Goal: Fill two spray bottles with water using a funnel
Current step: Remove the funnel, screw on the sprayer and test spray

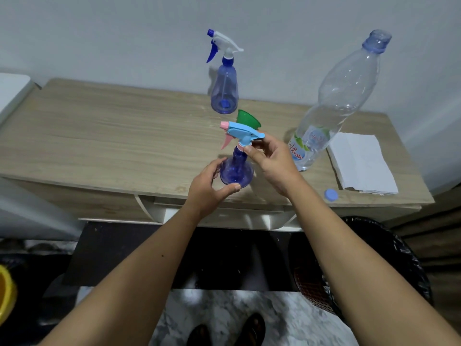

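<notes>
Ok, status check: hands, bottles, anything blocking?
Left hand holds near spray bottle base; right hand grips its collar. Far spray bottle untouched. Green funnel behind, water bottle uncapped. Nothing blocking.

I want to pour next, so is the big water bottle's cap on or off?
Off. The water bottle stands with a bare open neck, and a blue cap lies on the table near it.

The green funnel (pixel 248 119) is half hidden behind the near spray bottle's trigger head (pixel 240 132); the yellow object (pixel 6 294) is cut off at the left edge.
</notes>
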Action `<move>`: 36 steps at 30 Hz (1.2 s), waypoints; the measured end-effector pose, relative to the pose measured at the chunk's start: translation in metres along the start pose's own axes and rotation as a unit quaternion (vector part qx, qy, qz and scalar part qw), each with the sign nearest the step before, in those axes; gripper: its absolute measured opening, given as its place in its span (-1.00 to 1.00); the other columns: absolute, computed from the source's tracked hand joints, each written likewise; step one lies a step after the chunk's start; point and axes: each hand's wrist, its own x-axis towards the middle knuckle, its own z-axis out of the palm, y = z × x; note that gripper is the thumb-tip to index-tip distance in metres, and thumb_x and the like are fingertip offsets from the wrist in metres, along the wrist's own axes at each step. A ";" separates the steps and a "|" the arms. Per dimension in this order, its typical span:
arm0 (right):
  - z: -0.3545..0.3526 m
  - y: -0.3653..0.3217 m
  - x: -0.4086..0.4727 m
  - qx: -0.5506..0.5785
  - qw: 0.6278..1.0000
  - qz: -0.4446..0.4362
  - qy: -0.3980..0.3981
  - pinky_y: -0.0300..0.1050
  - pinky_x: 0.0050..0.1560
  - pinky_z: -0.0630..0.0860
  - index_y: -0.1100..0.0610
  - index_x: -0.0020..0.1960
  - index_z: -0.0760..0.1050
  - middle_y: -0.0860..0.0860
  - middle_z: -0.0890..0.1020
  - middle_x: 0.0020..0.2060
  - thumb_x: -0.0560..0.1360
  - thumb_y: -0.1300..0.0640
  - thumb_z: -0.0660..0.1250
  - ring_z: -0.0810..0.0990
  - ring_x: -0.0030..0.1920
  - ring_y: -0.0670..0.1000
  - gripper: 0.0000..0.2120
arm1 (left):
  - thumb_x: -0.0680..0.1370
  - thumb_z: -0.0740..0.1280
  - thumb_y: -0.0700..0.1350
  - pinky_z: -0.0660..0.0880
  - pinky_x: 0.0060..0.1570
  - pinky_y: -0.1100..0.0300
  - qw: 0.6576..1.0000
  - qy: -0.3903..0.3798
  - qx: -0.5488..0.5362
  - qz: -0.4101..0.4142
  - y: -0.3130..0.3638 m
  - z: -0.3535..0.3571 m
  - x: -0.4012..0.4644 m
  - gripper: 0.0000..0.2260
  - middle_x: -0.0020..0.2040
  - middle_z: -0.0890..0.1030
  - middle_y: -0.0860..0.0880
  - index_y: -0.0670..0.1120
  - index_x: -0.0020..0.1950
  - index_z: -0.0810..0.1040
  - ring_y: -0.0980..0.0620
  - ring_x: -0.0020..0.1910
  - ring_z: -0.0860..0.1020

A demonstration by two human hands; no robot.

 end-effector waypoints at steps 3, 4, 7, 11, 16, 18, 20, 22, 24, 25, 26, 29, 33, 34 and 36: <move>-0.005 0.002 0.002 -0.012 0.999 -0.004 -0.033 -0.24 0.18 0.54 0.09 0.30 0.62 -0.05 0.72 0.05 0.59 0.22 0.47 0.65 0.07 -0.14 -0.71 | 0.43 0.63 0.13 0.54 0.43 -0.08 1.000 -0.001 0.004 0.001 0.000 0.000 -0.001 -0.28 0.42 0.60 0.09 0.07 0.54 0.46 0.10 0.39 0.58; -0.007 0.003 0.003 -0.022 0.999 -0.006 -0.044 -0.22 0.21 0.54 0.10 0.31 0.62 -0.04 0.73 0.08 0.59 0.22 0.47 0.65 0.11 -0.13 -0.71 | 0.43 0.63 0.13 0.54 0.43 -0.08 1.000 -0.001 0.006 0.001 0.000 0.000 -0.001 -0.27 0.43 0.60 0.08 0.05 0.54 0.46 0.10 0.40 0.58; -0.009 0.005 0.004 -0.040 0.998 -0.005 -0.053 -0.19 0.26 0.56 0.14 0.33 0.61 0.02 0.72 0.13 0.60 0.23 0.46 0.65 0.15 -0.10 -0.69 | 0.43 0.63 0.15 0.55 0.41 -0.09 1.000 -0.002 0.007 -0.002 -0.001 0.000 -0.001 -0.23 0.44 0.59 0.06 0.01 0.57 0.45 0.07 0.40 0.58; -0.004 0.009 0.002 -0.015 0.999 0.007 -0.033 -0.20 0.16 0.57 0.11 0.26 0.61 0.01 0.73 0.05 0.56 0.22 0.51 0.67 0.08 -0.09 -0.72 | 0.41 0.62 0.17 0.54 0.43 -0.10 1.000 0.000 0.004 -0.002 0.000 0.000 -0.001 -0.26 0.43 0.59 0.05 0.03 0.53 0.46 0.05 0.41 0.58; 0.001 0.007 -0.001 0.020 1.000 0.006 0.001 -0.28 0.03 0.57 0.23 0.21 0.57 0.13 0.68 0.03 0.49 0.29 0.56 0.65 -0.03 -0.16 -0.67 | 0.42 0.61 0.18 0.54 0.42 -0.09 1.000 -0.004 0.012 -0.004 -0.001 0.000 0.000 -0.22 0.44 0.59 0.06 0.01 0.57 0.45 0.05 0.41 0.58; 0.001 0.006 0.000 0.037 0.999 0.004 0.006 -0.23 0.08 0.58 0.25 0.17 0.59 0.13 0.72 0.06 0.48 0.31 0.56 0.67 0.04 -0.11 -0.70 | 0.42 0.61 0.17 0.54 0.43 -0.08 1.000 -0.003 0.015 -0.003 -0.001 0.000 0.001 -0.22 0.44 0.60 0.06 0.01 0.57 0.45 0.07 0.40 0.58; 0.001 0.007 0.000 0.058 0.998 0.002 0.004 -0.16 0.15 0.62 0.29 0.14 0.57 0.13 0.73 0.08 0.48 0.35 0.56 0.71 0.10 -0.03 -0.72 | 0.41 0.62 0.16 0.54 0.42 -0.07 1.000 0.000 0.017 -0.001 -0.002 0.000 0.001 -0.23 0.42 0.61 0.06 0.01 0.56 0.46 0.07 0.38 0.59; 0.004 0.010 -0.001 0.066 0.998 -0.007 0.011 -0.06 0.20 0.65 0.24 0.08 0.57 0.23 0.72 0.10 0.44 0.34 0.59 0.73 0.15 0.09 -0.71 | 0.41 0.62 0.17 0.56 0.41 -0.08 1.000 -0.001 0.016 0.003 -0.002 0.000 0.001 -0.23 0.41 0.61 0.07 0.02 0.55 0.46 0.05 0.37 0.60; 0.006 0.012 -0.001 0.063 0.997 -0.011 0.029 -0.03 0.19 0.66 0.14 0.00 0.54 0.31 0.68 0.12 0.40 0.35 0.63 0.72 0.14 0.13 -0.68 | 0.41 0.63 0.16 0.56 0.40 -0.09 1.000 -0.002 0.014 0.007 -0.003 0.000 0.000 -0.24 0.40 0.62 0.08 0.03 0.55 0.47 0.05 0.37 0.60; 0.007 0.011 -0.001 0.065 0.997 -0.009 0.035 -0.05 0.17 0.67 0.13 -0.02 0.51 0.33 0.66 0.12 0.39 0.37 0.63 0.72 0.13 0.11 -0.65 | 0.41 0.63 0.15 0.56 0.39 -0.09 1.000 -0.003 0.014 0.009 -0.003 0.000 0.000 -0.25 0.39 0.62 0.08 0.04 0.54 0.47 0.05 0.37 0.60; 0.008 0.010 -0.001 0.065 0.997 -0.007 0.036 -0.07 0.16 0.67 0.13 -0.03 0.49 0.32 0.66 0.12 0.39 0.39 0.62 0.72 0.11 0.08 -0.63 | 0.41 0.63 0.15 0.56 0.39 -0.10 1.000 -0.004 0.014 0.011 -0.003 0.000 0.000 -0.26 0.39 0.62 0.08 0.04 0.54 0.47 0.05 0.37 0.60; 0.008 0.010 -0.001 0.057 0.998 -0.011 0.036 -0.05 0.14 0.68 0.15 -0.04 0.49 0.26 0.67 0.11 0.43 0.39 0.58 0.73 0.09 0.04 -0.69 | 0.41 0.63 0.16 0.57 0.38 -0.10 1.000 -0.004 0.008 0.011 -0.001 -0.001 -0.001 -0.27 0.39 0.62 0.09 0.08 0.52 0.46 0.04 0.37 0.60; 0.008 0.011 -0.001 0.075 0.996 -0.012 0.044 -0.03 0.09 0.68 0.13 -0.06 0.52 0.23 0.71 0.04 0.39 0.31 0.62 0.74 0.07 0.08 -0.69 | 0.41 0.63 0.16 0.56 0.40 -0.11 1.000 -0.004 0.003 0.014 -0.001 -0.001 0.000 -0.28 0.38 0.63 0.09 0.09 0.52 0.47 0.05 0.37 0.60; 0.009 0.012 -0.001 0.079 0.996 -0.011 0.043 -0.01 0.10 0.69 0.15 -0.03 0.52 0.24 0.71 0.04 0.38 0.29 0.64 0.74 0.07 0.10 -0.68 | 0.41 0.63 0.17 0.55 0.40 -0.12 1.000 -0.005 0.002 0.013 -0.001 -0.001 0.000 -0.28 0.39 0.63 0.09 0.09 0.52 0.46 0.05 0.37 0.60; 0.009 0.013 0.000 0.083 0.996 -0.013 0.042 0.01 0.10 0.70 0.17 0.02 0.54 0.25 0.72 0.05 0.37 0.30 0.65 0.73 0.02 0.09 -0.65 | 0.40 0.62 0.18 0.55 0.41 -0.11 1.000 -0.006 -0.001 0.012 0.000 -0.001 -0.001 -0.27 0.40 0.62 0.09 0.10 0.52 0.46 0.04 0.38 0.60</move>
